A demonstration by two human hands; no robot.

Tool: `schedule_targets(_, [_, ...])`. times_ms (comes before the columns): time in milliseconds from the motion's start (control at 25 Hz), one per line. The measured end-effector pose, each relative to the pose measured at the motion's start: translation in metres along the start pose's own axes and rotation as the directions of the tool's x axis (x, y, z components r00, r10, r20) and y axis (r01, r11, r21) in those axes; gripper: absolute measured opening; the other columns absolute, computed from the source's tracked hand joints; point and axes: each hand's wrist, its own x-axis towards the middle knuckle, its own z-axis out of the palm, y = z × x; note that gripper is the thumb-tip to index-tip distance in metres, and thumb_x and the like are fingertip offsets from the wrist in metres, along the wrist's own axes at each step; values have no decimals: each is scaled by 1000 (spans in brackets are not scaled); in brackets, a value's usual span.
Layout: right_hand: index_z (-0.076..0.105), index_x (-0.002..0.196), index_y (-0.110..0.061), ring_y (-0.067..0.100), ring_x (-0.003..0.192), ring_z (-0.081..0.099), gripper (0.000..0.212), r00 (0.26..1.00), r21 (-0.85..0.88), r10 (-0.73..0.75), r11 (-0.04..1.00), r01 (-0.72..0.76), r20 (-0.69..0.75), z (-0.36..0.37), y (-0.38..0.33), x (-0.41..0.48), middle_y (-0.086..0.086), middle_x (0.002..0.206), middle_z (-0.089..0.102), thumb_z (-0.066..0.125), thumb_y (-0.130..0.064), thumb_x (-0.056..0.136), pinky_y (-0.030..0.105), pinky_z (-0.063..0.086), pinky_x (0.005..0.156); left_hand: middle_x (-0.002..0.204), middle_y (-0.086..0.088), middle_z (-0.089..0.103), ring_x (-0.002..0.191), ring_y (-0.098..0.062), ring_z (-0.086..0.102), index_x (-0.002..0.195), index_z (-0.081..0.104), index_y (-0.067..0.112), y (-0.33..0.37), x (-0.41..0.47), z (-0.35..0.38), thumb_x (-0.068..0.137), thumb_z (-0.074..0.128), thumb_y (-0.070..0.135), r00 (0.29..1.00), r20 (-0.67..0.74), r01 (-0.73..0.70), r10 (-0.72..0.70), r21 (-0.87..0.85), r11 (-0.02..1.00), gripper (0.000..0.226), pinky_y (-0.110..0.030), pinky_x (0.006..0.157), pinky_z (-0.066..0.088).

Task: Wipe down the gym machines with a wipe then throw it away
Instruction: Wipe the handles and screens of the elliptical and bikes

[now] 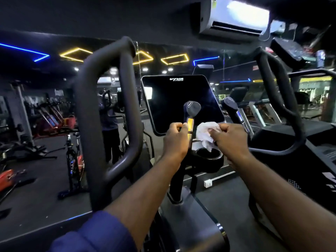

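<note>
"Wipe (206,132) first: where does it sit?"

"Crumpled and white, it is in the person's right grip (231,140), whose fingers are curled round its edge. It hangs just above the round cup holder (209,156), beside the short handle (190,115)."

"And the left grip (175,140)?"

"Clenched round that handle, beside its gold-coloured metal band. The handle's dark rounded top stands above the knuckles, in front of the black screen (180,100), which is unlit apart from a white logo at its top."

"Do wipe and handle touch?"

"Cannot tell. They are very close, with the wipe to the right of the metal band."

"What lies further out?"

"A second handle (231,106) rises right of the screen. The left looped bar (107,106) and the right looped bar (283,110) frame it all. A blue sleeve (94,233) covers the left upper arm. Beyond, a mirror wall (54,73) shows yellow and blue light strips. An exercise bike (72,160) stands on the dark floor to the left and a treadmill (320,142) to the right. A white air conditioner (234,15) is mounted high up."
</note>
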Motion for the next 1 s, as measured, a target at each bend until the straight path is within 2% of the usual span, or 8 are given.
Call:
schedule_targets(160, [84,100,-21,13,73,70,19,922,-207,-357,923,324,-150,9,-27,48,5,79,78,66,-24,94,8,40,62,106,-11,72,99,-31,69,113,67,13,-1,55,17,107,44,55,991,-3,128,-130,-154,980,48,-46,94,55])
schedule_targets(240, [82,108,-20,12,81,70,26,849,-295,-514,836,463,-123,29,-25,69,8,88,79,60,-18,93,2,39,68,88,-20,73,72,-33,70,96,69,3,-1,67,27,108,37,60,983,63,185,-175,-261,948,65,-42,72,59])
schedule_targets(320, [77,124,-19,11,109,71,40,827,-338,-561,771,540,40,51,-10,81,8,117,77,58,-3,92,8,46,94,72,-20,67,51,-27,61,88,68,-1,-3,66,35,110,29,61,982,93,187,-167,-283,941,76,-32,49,52])
schedule_targets(440, [68,138,-13,17,140,54,50,749,-349,-639,671,654,176,59,21,70,11,143,64,63,7,92,31,43,117,72,-21,69,53,-28,63,92,73,2,-14,65,39,109,26,65,990,84,128,-111,-243,962,80,-31,45,50])
schedule_targets(560, [69,136,-14,16,135,58,59,689,-353,-695,603,715,207,43,36,64,8,142,64,63,14,84,25,45,114,73,-21,71,54,-27,65,101,74,9,-19,69,40,107,27,68,992,83,108,-91,-244,964,76,-32,47,51])
schedule_targets(680, [73,129,-13,19,127,65,50,755,-320,-652,701,637,73,48,16,90,12,133,70,65,13,86,9,38,110,70,-16,69,52,-24,64,108,70,9,-22,69,40,105,27,72,990,96,120,-100,-227,967,76,-31,46,51])
schedule_targets(880, [75,124,-6,17,129,64,45,670,-256,-730,627,735,136,74,17,68,12,133,70,67,12,83,21,42,115,75,-9,76,64,-21,74,90,76,13,-22,68,39,106,32,68,998,25,69,-66,-184,980,72,-29,49,53])
schedule_targets(1000, [75,124,-7,8,122,64,48,655,-248,-747,616,747,116,53,25,69,10,129,73,68,13,81,11,42,108,70,-15,71,54,-25,68,97,74,9,-22,69,40,106,29,69,996,59,81,-70,-216,973,75,-31,46,52])
